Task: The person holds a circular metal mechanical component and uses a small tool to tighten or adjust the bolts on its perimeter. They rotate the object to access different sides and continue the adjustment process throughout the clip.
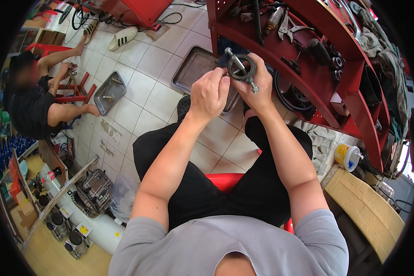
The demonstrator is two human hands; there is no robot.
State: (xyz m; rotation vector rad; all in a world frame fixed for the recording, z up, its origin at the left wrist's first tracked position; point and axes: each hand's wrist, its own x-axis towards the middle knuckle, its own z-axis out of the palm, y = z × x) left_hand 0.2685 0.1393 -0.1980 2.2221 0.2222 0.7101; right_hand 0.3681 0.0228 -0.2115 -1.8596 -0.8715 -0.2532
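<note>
My right hand [256, 87] is wrapped around a dark round metal ring with bolts [252, 68], raised above the floor between my knees. One silvery bolt [235, 58] slants across the ring's opening from the upper left, and another threaded end sticks out at the lower right. Close against the ring's left side is my left hand [209, 93], its fingers curled and pressed together; whatever they pinch is hidden. A grey metal tray [194, 66] lies on the tiles beyond my hands, partly covered by them.
A red tool rack [303, 83] with pliers and metal parts curves along the right. To the left, another person [30, 101] sits beside a smaller tray [117, 94] holding metal parts. Cardboard [365, 211] lies at lower right; a white cylinder [103, 230] is at lower left.
</note>
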